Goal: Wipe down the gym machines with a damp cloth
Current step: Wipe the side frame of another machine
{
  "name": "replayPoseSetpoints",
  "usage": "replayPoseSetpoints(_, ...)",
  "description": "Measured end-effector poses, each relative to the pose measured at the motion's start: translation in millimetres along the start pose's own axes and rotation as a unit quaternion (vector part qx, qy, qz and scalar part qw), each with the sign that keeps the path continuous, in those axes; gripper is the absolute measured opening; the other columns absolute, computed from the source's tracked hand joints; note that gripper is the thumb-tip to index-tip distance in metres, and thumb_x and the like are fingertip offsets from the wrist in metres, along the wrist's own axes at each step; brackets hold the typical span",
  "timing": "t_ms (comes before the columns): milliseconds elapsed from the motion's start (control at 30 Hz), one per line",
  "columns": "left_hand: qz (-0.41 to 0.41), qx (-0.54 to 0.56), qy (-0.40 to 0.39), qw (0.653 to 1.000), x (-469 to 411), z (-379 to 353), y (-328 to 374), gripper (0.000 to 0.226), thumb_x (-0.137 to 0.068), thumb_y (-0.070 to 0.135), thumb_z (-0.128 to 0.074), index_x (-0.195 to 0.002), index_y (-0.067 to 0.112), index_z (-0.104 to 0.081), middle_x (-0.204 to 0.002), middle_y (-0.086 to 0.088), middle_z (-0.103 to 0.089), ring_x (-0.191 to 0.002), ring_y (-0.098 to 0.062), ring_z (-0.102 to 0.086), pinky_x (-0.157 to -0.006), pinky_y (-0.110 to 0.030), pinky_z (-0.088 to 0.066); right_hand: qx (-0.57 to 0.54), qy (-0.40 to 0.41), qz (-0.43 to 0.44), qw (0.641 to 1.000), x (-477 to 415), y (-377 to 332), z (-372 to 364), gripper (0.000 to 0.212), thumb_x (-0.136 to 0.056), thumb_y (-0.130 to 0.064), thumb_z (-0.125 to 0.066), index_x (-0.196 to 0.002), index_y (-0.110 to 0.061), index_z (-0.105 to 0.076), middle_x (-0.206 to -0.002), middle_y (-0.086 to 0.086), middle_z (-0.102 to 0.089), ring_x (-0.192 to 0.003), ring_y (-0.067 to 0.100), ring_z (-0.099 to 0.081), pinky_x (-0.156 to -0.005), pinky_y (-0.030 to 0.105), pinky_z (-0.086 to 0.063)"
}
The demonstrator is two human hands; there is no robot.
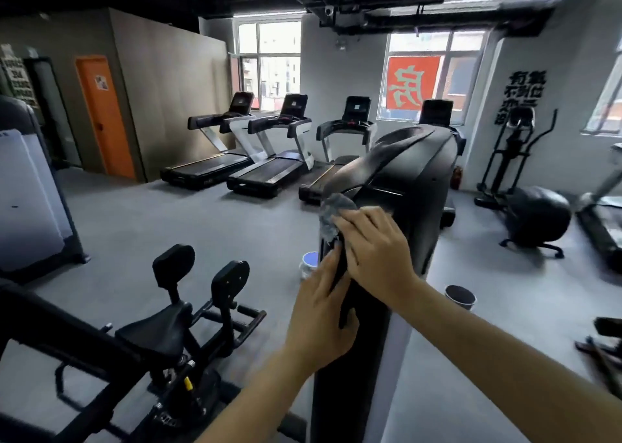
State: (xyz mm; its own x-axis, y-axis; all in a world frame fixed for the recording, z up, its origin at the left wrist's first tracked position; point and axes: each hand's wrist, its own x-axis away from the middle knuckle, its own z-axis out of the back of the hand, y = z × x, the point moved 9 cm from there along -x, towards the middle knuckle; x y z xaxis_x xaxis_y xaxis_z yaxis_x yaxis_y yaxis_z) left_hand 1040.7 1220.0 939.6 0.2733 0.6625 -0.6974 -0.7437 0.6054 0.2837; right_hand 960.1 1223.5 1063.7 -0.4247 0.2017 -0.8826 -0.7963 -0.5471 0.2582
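A tall black gym machine housing stands right in front of me. My right hand presses a crumpled grey cloth against its left front edge, fingers spread over the cloth. Just below, my left hand grips the narrow black edge of the same housing, thumb on the near side and fingers wrapped round it. Only the upper part of the cloth shows past my right fingers.
A black seat with pads stands at lower left. A blue-and-white bucket sits on the grey floor behind the housing; a dark-filled cup to the right. Treadmills line the far wall. An exercise bike stands at right.
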Motion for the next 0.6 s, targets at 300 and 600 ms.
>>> replayPoseSetpoints(300, -0.096, -0.007, -0.091, 0.991, 17, 0, -16, 0.092, -0.093, 0.027, -0.063, -0.172, 0.024, -0.017, -0.18, 0.0, 0.009, -0.166, -0.015, 0.007, -0.133, -0.034, -0.011, 0.093, -0.07, 0.029, 0.993, -6, -15, -2, 0.032, -0.096, -0.004, -0.065, -0.126, -0.008, -0.075, -0.121, 0.007, -0.071, -0.11, 0.033, -0.064, -0.095, 0.044, -0.053)
replayPoseSetpoints(600, -0.018, 0.109, -0.021, 0.994, 21, 5, -50, 0.057, -0.094, 0.014, -0.062, -0.15, 0.015, -0.056, -0.173, 0.002, -0.032, -0.152, -0.02, -0.042, -0.118, -0.032, -0.042, 0.121, -0.023, -0.092, 0.988, -27, -22, -22, 0.028, -0.101, -0.006, -0.057, -0.121, -0.011, -0.077, -0.116, 0.002, -0.072, -0.11, 0.03, -0.063, -0.091, 0.039, -0.054)
